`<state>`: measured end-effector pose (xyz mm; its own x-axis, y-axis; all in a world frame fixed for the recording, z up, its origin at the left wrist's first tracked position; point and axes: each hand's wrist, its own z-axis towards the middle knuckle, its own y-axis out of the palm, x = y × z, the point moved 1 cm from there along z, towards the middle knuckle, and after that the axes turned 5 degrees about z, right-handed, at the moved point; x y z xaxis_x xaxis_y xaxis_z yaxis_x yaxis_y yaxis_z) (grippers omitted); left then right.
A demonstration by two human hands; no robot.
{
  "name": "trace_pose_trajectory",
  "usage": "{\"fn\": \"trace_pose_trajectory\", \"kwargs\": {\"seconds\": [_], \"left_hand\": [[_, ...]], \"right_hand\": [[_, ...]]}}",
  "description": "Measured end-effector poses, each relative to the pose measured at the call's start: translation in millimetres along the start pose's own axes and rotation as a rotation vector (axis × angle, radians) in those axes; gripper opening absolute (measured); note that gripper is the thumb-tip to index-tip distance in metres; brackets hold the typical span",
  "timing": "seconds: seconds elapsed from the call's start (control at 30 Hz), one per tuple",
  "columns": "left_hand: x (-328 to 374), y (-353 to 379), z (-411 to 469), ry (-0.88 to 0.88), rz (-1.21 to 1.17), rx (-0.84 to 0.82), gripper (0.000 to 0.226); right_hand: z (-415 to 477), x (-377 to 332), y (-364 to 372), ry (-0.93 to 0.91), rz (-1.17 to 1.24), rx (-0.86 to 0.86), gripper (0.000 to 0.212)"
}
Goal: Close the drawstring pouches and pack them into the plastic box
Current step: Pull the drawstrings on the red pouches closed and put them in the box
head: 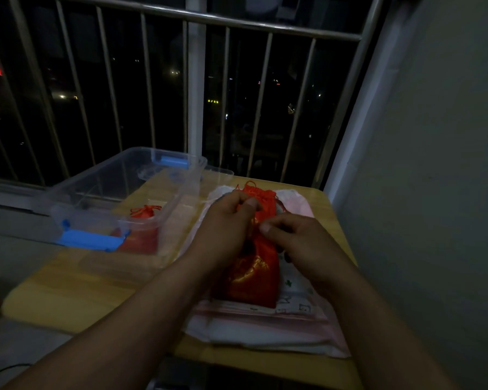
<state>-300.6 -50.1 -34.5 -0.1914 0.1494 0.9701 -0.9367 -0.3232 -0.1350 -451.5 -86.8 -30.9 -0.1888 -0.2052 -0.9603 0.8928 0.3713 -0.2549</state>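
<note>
Drawing the red pouch (251, 274) shut on the cloth (265, 330) beside the plastic box (96, 181), the left hand (226, 220) and right hand (302, 237), fingers (266, 228) pinched at its neck, should pull both cords evenly outward.

Box opening: the clear plastic box with blue latches (164, 152) stands open-topped at the left rear; its mouth is free from above.
Box inside: one small red drawstring pouch (144, 220) lies by the near right wall; the floor left of it is free.
Front left: bare yellow wooden bench (76, 282), open room.
Middle: the left hand (226, 220) and right hand (296, 237), pinching at the neck of a gold-patterned red satin pouch (251, 277), fill the space over the folded pink-and-white cloth (265, 333).
Beyond hands: another red gathered pouch (261, 195).
Rear: grey metal window bars (150, 94) block reach.
Right: a grey wall (434, 164) stands just beside the bench edge.
</note>
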Motion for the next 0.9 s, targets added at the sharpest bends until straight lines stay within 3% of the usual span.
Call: {"fn": "trace_pose_trajectory", "kwargs": {"seconds": [0.37, 0.5, 0.63, 0.8, 0.9], "left_hand": [[1.9, -1.1, -1.3, 0.079, 0.051, -0.062, 0.025], [-0.8, -3.4, -0.3, 0.043, 0.023, 0.010, 0.029], [-4.8, -3.3, 0.9, 0.011, -0.032, 0.061, 0.035], [-2.4, -1.9, -0.9, -0.046, -0.197, 0.026, 0.035], [4.4, -9.6, 3.3, -0.023, -0.233, -0.001, 0.033]], "right_hand": [[3.8, 4.8, 6.3, -0.067, 0.060, 0.002, 0.013], [6.3, 10.9, 8.3, 0.081, 0.398, 0.010, 0.016], [7.5, 15.7, 9.0, 0.133, 0.623, 0.006, 0.033], [5.1, 13.7, 10.9, 0.124, 0.574, -0.012, 0.014], [4.7, 9.4, 12.2, 0.125, 0.387, -0.039, 0.015]]}}
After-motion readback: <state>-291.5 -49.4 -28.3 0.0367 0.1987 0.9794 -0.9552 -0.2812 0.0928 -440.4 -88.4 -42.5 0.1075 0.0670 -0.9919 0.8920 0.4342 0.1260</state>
